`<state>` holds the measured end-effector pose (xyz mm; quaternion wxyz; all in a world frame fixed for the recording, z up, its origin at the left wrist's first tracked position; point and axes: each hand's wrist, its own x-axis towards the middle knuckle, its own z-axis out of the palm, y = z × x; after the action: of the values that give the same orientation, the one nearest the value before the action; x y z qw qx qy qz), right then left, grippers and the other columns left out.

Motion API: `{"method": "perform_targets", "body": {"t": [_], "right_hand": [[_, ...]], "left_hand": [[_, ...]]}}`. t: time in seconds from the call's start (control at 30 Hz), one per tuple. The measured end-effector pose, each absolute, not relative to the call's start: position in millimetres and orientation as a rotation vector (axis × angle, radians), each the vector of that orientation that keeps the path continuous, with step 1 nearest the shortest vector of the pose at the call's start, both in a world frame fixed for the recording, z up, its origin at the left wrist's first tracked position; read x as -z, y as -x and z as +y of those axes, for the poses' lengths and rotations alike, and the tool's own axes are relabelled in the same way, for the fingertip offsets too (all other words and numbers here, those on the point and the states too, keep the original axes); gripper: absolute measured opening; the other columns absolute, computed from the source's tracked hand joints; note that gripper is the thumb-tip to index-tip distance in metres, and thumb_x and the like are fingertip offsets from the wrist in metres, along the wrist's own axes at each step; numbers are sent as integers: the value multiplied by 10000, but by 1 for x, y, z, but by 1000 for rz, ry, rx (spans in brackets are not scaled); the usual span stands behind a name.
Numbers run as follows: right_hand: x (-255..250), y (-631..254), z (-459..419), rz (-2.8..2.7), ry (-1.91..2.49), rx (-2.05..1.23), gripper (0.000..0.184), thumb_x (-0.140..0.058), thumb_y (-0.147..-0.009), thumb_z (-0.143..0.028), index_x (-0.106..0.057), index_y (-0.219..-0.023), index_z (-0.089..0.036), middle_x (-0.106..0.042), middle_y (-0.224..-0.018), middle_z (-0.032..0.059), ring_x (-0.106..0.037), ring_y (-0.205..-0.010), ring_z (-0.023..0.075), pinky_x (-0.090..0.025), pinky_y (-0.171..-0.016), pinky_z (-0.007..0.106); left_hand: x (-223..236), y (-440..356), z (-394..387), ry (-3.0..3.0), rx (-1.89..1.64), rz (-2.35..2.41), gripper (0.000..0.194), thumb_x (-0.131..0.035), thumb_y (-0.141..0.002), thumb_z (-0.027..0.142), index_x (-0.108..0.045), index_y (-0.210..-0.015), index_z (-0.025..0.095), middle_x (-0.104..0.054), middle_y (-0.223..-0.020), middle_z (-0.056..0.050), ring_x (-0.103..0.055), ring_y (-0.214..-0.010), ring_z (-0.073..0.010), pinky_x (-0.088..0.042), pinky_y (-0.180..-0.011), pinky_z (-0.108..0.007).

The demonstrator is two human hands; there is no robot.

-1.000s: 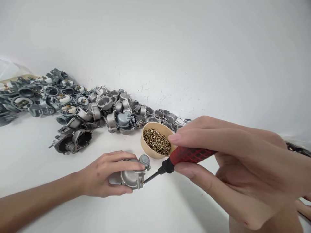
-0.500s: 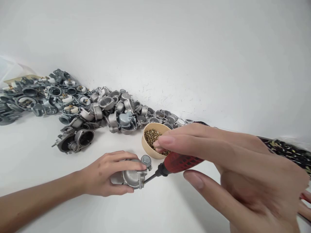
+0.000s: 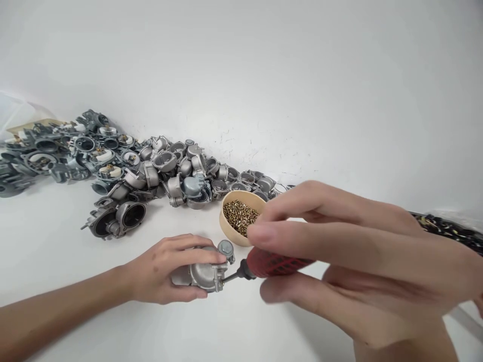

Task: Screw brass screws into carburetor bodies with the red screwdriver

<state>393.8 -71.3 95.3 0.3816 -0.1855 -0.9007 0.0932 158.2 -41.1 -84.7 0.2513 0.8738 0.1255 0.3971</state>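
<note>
My left hand is wrapped round a silver carburetor and holds it on the white table. In my right hand is a screwdriver with a red and black handle, the fingers above it and the thumb below. Its shaft slants down to the left, and the tip meets the side of the carburetor's bowl, where a small brassy screw partly shows. Just beyond the handle stands a cream bowl full of small brass-coloured screws.
Silver float bowls lie heaped along the wall behind my hands. Grey carburetor bodies with white floats are piled at the far left. Two loose bowl parts lie nearer. Black parts sit at the right edge.
My right thumb and fingers have closed in round the screwdriver handle, which has shifted slightly left and down. My left hand and the carburetor have barely moved.
</note>
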Motion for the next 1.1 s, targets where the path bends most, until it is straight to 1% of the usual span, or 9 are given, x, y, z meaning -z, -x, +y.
{"method": "perform_targets", "body": {"t": [0.13, 0.23, 0.4, 0.57, 0.73, 0.8, 0.9, 0.97, 1.1], "right_hand": [[-89, -392, -73, -2190, 465, -219, 348, -694, -963, -159, -705, -1310, -151, -732, -987, 81, -729, -792, 169, -659, -619, 261], [-89, -394, -72, -2235, 542, -255, 438, -625, -973, -91, -657, -1394, -207, -747, -1085, 82, -746, -878, 201, -679, -690, 320], [-91, -396, -71, -2264, 459, -156, 378, -800, -911, -247, -723, -1281, -273, -724, -944, 32, -717, -710, 130, -636, -553, 216], [-93, -397, -77, -2270, 611, -228, 357, -605, -1000, -128, -696, -1333, -220, -733, -1113, 89, -746, -850, 176, -666, -627, 264], [-92, -393, -73, -2264, 421, -141, 285, -842, -871, -272, -765, -1145, -251, -692, -868, 27, -695, -723, 141, -584, -493, 205], [-90, -391, -76, -2232, 504, -168, 247, -772, -932, -274, -760, -1175, -231, -714, -962, 58, -721, -789, 159, -614, -531, 219], [-89, -391, -82, -2181, 661, -277, 326, -583, -1010, -119, -709, -1300, -198, -733, -1162, 89, -747, -929, 182, -666, -667, 258], [-89, -392, -80, -2239, 573, -269, 361, -664, -967, -100, -710, -1302, -228, -748, -1090, 54, -739, -841, 148, -650, -634, 230], [-90, -393, -74, -2236, 456, -151, 348, -843, -861, -216, -765, -1196, -265, -721, -956, 32, -683, -658, 110, -595, -494, 196]], "left_hand": [[85, -159, -40, -2371, -1044, 361, 533, -731, -975, 366, -560, -1466, 250, -653, -1373, -151, -671, -1234, -297, -579, -1052, -424], [86, -158, -40, -2373, -1058, 353, 533, -727, -979, 383, -558, -1467, 254, -643, -1402, -154, -665, -1248, -297, -572, -1064, -419], [86, -157, -41, -2370, -1039, 364, 541, -737, -970, 339, -560, -1474, 253, -649, -1392, -148, -672, -1231, -298, -561, -1076, -440], [84, -158, -41, -2372, -1053, 353, 522, -712, -986, 369, -557, -1471, 252, -659, -1373, -153, -679, -1208, -296, -574, -1047, -428], [85, -158, -40, -2372, -1108, 335, 552, -758, -956, 343, -551, -1464, 281, -670, -1345, -127, -698, -1149, -283, -603, -971, -384], [84, -159, -40, -2371, -1095, 334, 551, -749, -962, 342, -547, -1470, 269, -668, -1349, -134, -690, -1172, -292, -595, -997, -401], [83, -159, -40, -2374, -1035, 351, 502, -711, -988, 353, -565, -1456, 243, -673, -1343, -148, -690, -1181, -297, -583, -1029, -423], [83, -159, -40, -2379, -1081, 337, 514, -707, -992, 354, -543, -1470, 262, -671, -1340, -145, -697, -1162, -291, -595, -1006, -414], [85, -159, -40, -2386, -1132, 327, 559, -729, -977, 361, -516, -1489, 292, -667, -1351, -128, -699, -1168, -285, -601, -1006, -406]]}}
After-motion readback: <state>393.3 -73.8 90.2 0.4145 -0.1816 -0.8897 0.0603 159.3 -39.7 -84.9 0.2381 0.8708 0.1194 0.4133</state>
